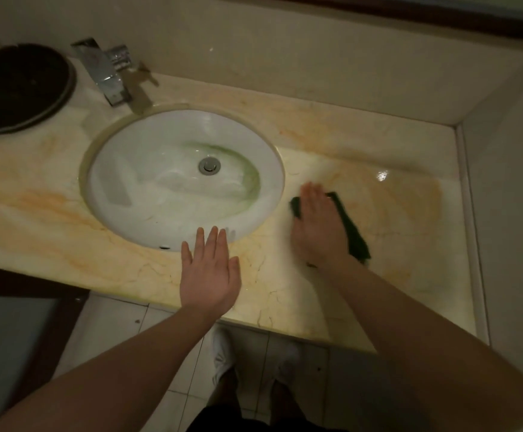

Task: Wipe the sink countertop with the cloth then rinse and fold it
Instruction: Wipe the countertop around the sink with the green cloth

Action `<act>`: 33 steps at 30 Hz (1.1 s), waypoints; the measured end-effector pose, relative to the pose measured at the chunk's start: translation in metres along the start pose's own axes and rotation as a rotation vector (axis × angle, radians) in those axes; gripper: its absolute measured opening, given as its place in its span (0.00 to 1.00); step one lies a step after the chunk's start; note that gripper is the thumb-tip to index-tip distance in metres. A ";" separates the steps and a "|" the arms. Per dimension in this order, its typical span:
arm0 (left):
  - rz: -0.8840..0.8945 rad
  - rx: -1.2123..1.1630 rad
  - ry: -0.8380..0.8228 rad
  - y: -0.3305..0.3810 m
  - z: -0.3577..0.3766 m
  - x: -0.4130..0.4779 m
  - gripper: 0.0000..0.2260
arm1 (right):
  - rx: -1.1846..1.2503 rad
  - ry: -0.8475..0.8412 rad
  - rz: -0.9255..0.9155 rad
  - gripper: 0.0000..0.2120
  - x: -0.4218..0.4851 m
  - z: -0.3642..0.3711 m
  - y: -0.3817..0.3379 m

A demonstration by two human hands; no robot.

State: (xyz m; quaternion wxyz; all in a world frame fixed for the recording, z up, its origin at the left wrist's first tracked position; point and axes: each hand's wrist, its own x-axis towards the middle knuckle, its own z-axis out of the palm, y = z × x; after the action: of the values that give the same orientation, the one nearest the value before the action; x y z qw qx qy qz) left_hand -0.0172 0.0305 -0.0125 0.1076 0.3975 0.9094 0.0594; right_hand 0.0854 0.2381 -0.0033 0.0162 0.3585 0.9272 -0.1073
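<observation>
the right hand (316, 226) lay flat on the dark green cloth (352, 232), fingers straight and together, palm pressing it onto the marble countertop (394, 198) just right of the sink (148, 194). the hand was blurred, so the thumb could not be made out. the cloth showed on both sides of the hand: a small corner on the side toward the sink, and a longer strip on the far side, running back toward the counter's front edge. the stone around the cloth looked wet and glossy, with a bright glint farther right of the sink.

the left hand (210, 275) was open, fingers straight and slightly spread, holding nothing. it sat over the front rim of the sink, fingertips reaching the edge of the white bowl; whether it touched the counter could not be told.

inside the sink a green smear (244, 169) curved round the right of the metal drain (209, 165). a chrome faucet (107, 76) stood behind the sink, toward its left. a dark round object (17, 88) sat on the counter, left of the faucet. below the sink's front, white shoes (222, 357) stood on a tiled floor (173, 338).
</observation>
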 end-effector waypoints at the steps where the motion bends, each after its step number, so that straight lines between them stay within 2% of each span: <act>1: 0.000 0.002 -0.006 0.000 0.000 0.000 0.29 | -0.015 0.021 0.084 0.30 -0.007 -0.001 0.018; 3: 0.001 -0.001 -0.015 0.000 -0.001 0.001 0.29 | 0.001 0.037 0.221 0.31 -0.038 -0.004 0.041; 5: 0.004 -0.010 -0.015 0.001 -0.001 0.001 0.29 | 0.014 0.048 0.278 0.31 -0.081 0.002 0.033; 7: 0.011 0.006 -0.028 0.001 0.000 0.001 0.29 | -0.010 0.016 0.183 0.32 -0.115 0.013 0.002; 10: 0.017 0.022 -0.038 0.003 0.001 0.003 0.30 | -0.016 -0.052 -0.097 0.33 -0.122 0.019 -0.041; 13: 0.015 0.032 -0.032 0.004 0.000 0.003 0.31 | 0.037 -0.090 -0.202 0.30 -0.099 0.006 -0.034; 18: 0.074 0.025 -0.034 0.014 -0.005 0.004 0.32 | 0.054 -0.018 0.111 0.30 -0.105 -0.007 0.067; 20: 0.149 -0.013 -0.035 0.036 -0.008 0.010 0.31 | 0.070 -0.023 0.165 0.30 -0.126 -0.011 0.098; 26: 0.242 -0.018 -0.092 0.100 -0.002 0.055 0.30 | 0.123 0.024 0.318 0.29 -0.182 -0.006 0.117; 33: 0.296 0.051 -0.066 0.106 0.011 0.069 0.31 | 0.105 0.081 0.477 0.26 -0.158 -0.008 0.150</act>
State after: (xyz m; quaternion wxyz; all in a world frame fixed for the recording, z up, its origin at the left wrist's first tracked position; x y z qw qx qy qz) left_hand 0.0149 0.1529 -0.0127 0.1174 0.5316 0.8379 0.0385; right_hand 0.3035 0.2436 -0.0063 -0.0145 0.5717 0.8093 -0.1339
